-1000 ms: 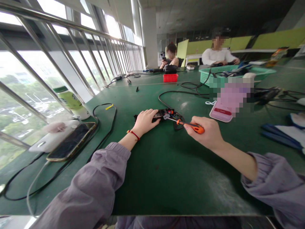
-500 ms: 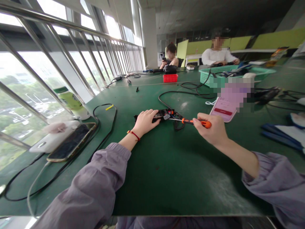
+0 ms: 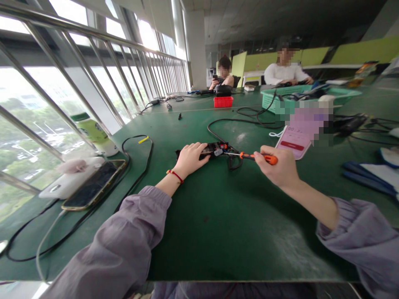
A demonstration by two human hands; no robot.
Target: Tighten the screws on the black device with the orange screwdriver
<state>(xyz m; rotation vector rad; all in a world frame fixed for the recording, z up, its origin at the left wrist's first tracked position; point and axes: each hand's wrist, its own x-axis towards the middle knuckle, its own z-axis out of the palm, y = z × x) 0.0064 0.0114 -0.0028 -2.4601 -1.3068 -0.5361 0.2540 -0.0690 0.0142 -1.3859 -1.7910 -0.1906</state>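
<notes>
Under my left hand (image 3: 193, 158) lies a black elongated device (image 3: 215, 148) with its inner parts exposed, including a grey block and a small red piece at its right end. My left fingers are wrapped over the device and hold it against the green table (image 3: 199, 241). In my right hand (image 3: 279, 166) is a screwdriver (image 3: 247, 156) with an orange and black handle, gripped between thumb and fingers. Its thin shaft points left, the tip close to the device's right end; whether it touches cannot be made out. A black cable (image 3: 230, 120) runs from the device.
A phone (image 3: 291, 143) with a lit screen stands behind my right hand. Farther back are a green basket (image 3: 271, 101) and a small red bin (image 3: 223, 102). Blue-white gloves (image 3: 370, 176) lie right; another phone (image 3: 93, 187) and a bottle (image 3: 93, 133) left. Two people sit beyond.
My right hand and the screwdriver have shifted very slightly to the right, the tip drawing a little back. My left hand and the device have stayed in place.
</notes>
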